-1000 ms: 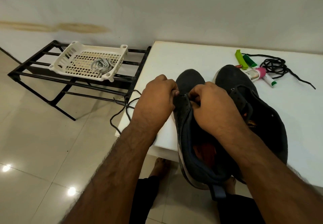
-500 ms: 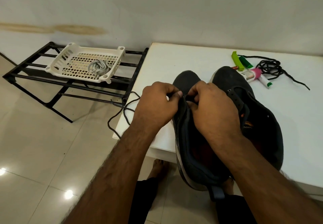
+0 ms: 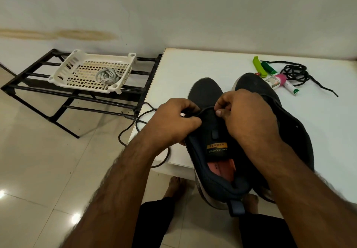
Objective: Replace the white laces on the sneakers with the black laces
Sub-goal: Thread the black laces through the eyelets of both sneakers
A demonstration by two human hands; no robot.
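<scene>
Two dark sneakers stand side by side at the near edge of the white table (image 3: pixel 193 68). On the left sneaker (image 3: pixel 205 93), both hands work at the lowest eyelets. My left hand (image 3: pixel 173 122) pinches a black lace (image 3: pixel 135 124) at the shoe's left side; the lace trails over the table edge toward the floor. My right hand (image 3: pixel 245 116) pinches the same lace at the shoe's right side. The right sneaker (image 3: pixel 253 83) lies partly behind my right arm. A second black lace (image 3: pixel 295 72) is coiled at the table's back right. White laces (image 3: pixel 107 76) lie in a white basket (image 3: pixel 63 70).
The basket sits on a black metal rack (image 3: pixel 38 89) left of the table, against the wall. Green clips (image 3: pixel 258 66) and small tubes (image 3: pixel 278 79) lie next to the coiled lace. A tiled floor, my knees and bare feet are below the table edge.
The camera has tilted down, so the shoe's tongue label and pink insole show. Both hands stay at the front eyelets; a short span of black lace now runs between them.
</scene>
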